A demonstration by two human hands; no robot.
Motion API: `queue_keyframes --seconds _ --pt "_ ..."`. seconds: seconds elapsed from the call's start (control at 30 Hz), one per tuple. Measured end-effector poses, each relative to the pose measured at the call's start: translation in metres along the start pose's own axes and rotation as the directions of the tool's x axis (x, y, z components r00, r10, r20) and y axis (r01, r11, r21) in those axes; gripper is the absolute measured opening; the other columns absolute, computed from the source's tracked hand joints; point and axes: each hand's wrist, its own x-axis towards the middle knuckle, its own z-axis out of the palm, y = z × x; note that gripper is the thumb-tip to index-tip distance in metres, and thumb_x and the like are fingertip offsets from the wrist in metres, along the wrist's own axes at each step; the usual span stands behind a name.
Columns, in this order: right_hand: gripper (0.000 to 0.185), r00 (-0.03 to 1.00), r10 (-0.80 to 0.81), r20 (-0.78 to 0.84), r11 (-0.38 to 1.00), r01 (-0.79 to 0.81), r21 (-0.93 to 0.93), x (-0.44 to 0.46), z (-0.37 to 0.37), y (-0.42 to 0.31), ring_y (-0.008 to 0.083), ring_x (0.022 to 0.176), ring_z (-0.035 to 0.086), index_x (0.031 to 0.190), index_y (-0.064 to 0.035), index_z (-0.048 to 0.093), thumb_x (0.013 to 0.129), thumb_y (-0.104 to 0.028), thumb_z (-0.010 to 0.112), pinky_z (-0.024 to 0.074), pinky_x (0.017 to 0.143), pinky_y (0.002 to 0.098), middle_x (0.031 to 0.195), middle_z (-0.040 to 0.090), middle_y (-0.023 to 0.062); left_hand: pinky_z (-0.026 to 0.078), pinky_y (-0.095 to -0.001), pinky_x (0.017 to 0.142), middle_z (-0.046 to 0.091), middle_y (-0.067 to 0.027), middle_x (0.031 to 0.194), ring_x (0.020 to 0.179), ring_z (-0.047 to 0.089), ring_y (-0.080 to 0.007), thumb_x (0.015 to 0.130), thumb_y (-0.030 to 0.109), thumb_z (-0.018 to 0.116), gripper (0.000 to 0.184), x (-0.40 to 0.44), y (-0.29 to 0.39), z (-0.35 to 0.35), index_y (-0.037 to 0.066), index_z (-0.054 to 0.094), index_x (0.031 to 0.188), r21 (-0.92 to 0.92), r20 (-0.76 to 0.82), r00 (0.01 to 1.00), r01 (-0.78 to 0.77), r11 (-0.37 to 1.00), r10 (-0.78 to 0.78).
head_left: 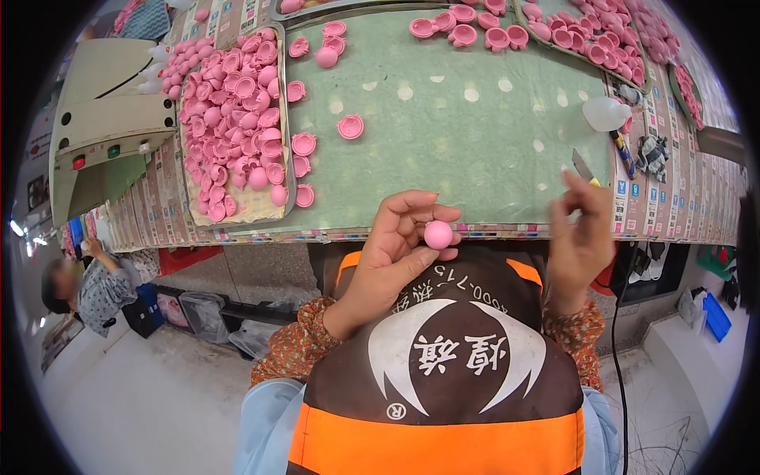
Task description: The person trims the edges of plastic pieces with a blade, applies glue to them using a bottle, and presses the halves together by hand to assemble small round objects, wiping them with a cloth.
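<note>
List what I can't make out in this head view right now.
Right hand, head view: motion-blurred; whether it grips the knife is unclear.
Knife's handle, head view: seems mostly hidden by that hand.
Ball, head view: far side hidden by its own front and the left hand.
Pile, head view: lower pieces covered by upper ones.
Top tray, head view: cut off by upper edge.

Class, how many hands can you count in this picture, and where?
3: the left hand, holding a pink ball; the blurred right hand, by the knife; and another person's hand at far left. That person's other hand may be hidden.
</note>
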Motion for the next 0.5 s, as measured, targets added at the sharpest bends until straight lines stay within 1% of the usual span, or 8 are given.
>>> queue_keyframes --seconds 0.07,0.13,0.17,0.23,0.27,0.33,0.43,0.5 --pt "0.038 0.996 0.024 -0.085 0.998 -0.029 -0.059 0.016 -0.018 0.016 0.0123 0.083 0.050 0.124 0.0033 0.063 0.086 0.005 0.066 0.0427 0.075 0.0245 0.099 0.056 0.0041 0.051 -0.0396 0.103 0.047 -0.0181 0.144 0.121 0.059 -0.0238 0.095 -0.006 0.055 0.059 0.000 -0.001 -0.001 0.012 0.032 0.146 -0.004 0.007 1.000 -0.003 1.000 0.003" --pt "0.037 0.990 0.014 -0.137 0.911 -0.070 -0.407 0.030 -0.039 0.033 0.0120 0.082 0.050 0.126 -0.0010 0.064 0.090 -0.002 0.066 0.0435 0.076 0.0230 0.102 0.058 0.0046 0.052 -0.0392 0.103 0.047 -0.0184 0.145 0.120 0.059 -0.0232 0.095 -0.006 0.055 0.059 0.000 -0.001 -0.002 0.012 0.032 0.146 -0.006 0.014 1.000 -0.005 1.000 0.005" --pt "0.037 0.990 0.012 -0.140 0.910 -0.069 -0.408 0.034 -0.046 0.043 0.0120 0.082 0.050 0.126 -0.0010 0.064 0.090 -0.002 0.066 0.0435 0.076 0.0230 0.102 0.058 0.0046 0.051 -0.0368 0.102 0.046 -0.0174 0.147 0.118 0.058 -0.0202 0.096 -0.006 0.052 0.058 0.000 -0.001 -0.003 0.011 0.031 0.147 -0.003 0.035 0.999 -0.010 1.000 0.010" --pt "0.038 0.981 0.017 -0.191 0.790 -0.130 -0.599 0.042 -0.059 0.060 0.0181 0.091 0.055 0.130 -0.0059 0.064 0.092 -0.010 0.067 0.0467 0.080 0.0270 0.110 0.060 0.0090 0.050 -0.0343 0.102 0.044 -0.0164 0.149 0.117 0.058 -0.0171 0.096 -0.006 0.049 0.058 0.000 0.000 -0.003 0.010 0.030 0.148 0.000 0.057 0.998 -0.017 1.000 0.017" --pt "0.038 0.981 0.015 -0.192 0.791 -0.129 -0.598 0.046 -0.063 0.067 0.0181 0.091 0.055 0.130 -0.0059 0.064 0.092 -0.010 0.067 0.0467 0.080 0.0270 0.110 0.060 0.0090 0.051 -0.0333 0.100 0.044 -0.0168 0.150 0.115 0.058 -0.0161 0.095 -0.006 0.051 0.060 0.000 0.001 -0.002 0.011 0.030 0.149 -0.004 0.058 0.998 -0.014 1.000 0.014" --pt "0.041 0.975 -0.137 -0.176 0.676 -0.038 -0.736 0.053 -0.066 0.081 0.0267 0.106 0.056 0.132 -0.0067 0.063 0.094 -0.019 0.067 0.0483 0.087 0.0354 0.118 0.060 0.0156 0.051 -0.0323 0.098 0.043 -0.0172 0.150 0.112 0.059 -0.0152 0.094 -0.006 0.052 0.063 0.001 0.002 -0.002 0.011 0.029 0.150 -0.007 0.061 0.998 -0.012 1.000 0.012" --pt "0.043 0.983 -0.102 -0.150 0.643 -0.050 -0.765 0.060 -0.072 0.099 0.0329 0.116 0.054 0.134 -0.0066 0.062 0.095 -0.024 0.067 0.0465 0.093 0.0415 0.120 0.059 0.0198 0.053 -0.0332 0.090 0.043 -0.0200 0.150 0.107 0.060 -0.0191 0.089 -0.005 0.058 0.073 0.001 0.002 -0.004 0.015 0.028 0.152 -0.048 0.053 0.999 0.013 0.999 -0.010" --pt "0.042 0.982 -0.100 -0.158 0.624 -0.062 -0.779 0.064 -0.070 0.102 0.0326 0.114 0.055 0.133 -0.0068 0.063 0.095 -0.025 0.066 0.0459 0.094 0.0416 0.119 0.059 0.0197 0.050 -0.0323 0.086 0.042 -0.0207 0.150 0.102 0.059 -0.0194 0.088 -0.002 0.059 0.075 0.000 0.003 -0.004 0.016 0.027 0.154 -0.191 0.056 0.997 0.067 0.979 -0.058"
